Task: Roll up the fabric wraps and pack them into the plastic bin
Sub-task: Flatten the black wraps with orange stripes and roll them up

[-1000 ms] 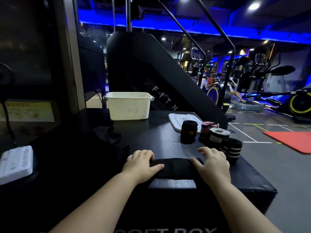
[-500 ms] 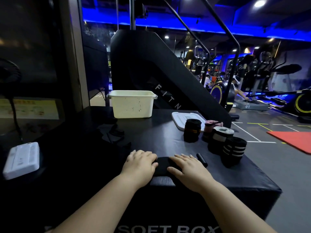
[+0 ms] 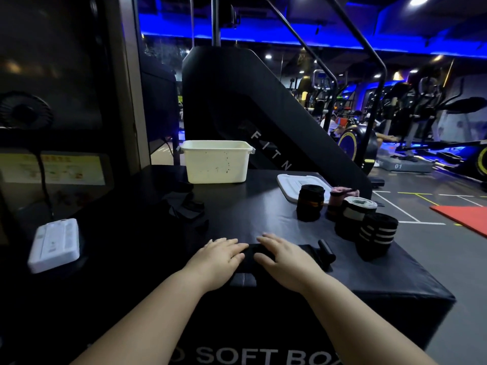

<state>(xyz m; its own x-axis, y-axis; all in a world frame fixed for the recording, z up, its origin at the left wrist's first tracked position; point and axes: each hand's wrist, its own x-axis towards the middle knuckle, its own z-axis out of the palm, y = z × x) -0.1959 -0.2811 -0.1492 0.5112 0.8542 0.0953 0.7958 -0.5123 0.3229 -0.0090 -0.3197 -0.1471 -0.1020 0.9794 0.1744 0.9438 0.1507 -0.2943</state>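
Black bench (image 3: 250, 206) fills the lower frame; left hand (image 3: 218, 259) and right hand (image 3: 287, 262) press, fingers nearly straight, on the fabric wrap (image 3: 250, 255) at lower centre; plastic bin (image 3: 216, 167) stands upper centre, well apart

The bench (image 3: 250, 206) has a black leather-like skin, smooth, with a dull sheen where light falls. The bin (image 3: 216, 164) is off-white plastic, matt and flecked with dark marks. The lid (image 3: 290, 183) is white plastic moulded in ridges. The rolled wraps (image 3: 376, 237) are soft, matt woven cloth, one of them pink (image 3: 337, 201). The flat wrap (image 3: 250, 255) is matt black cloth with a greyer, slightly shinier patch (image 3: 243, 280) at its near end. The power strip (image 3: 54, 245) is smooth white plastic. The machine panel (image 3: 224, 101) is smooth satin black.
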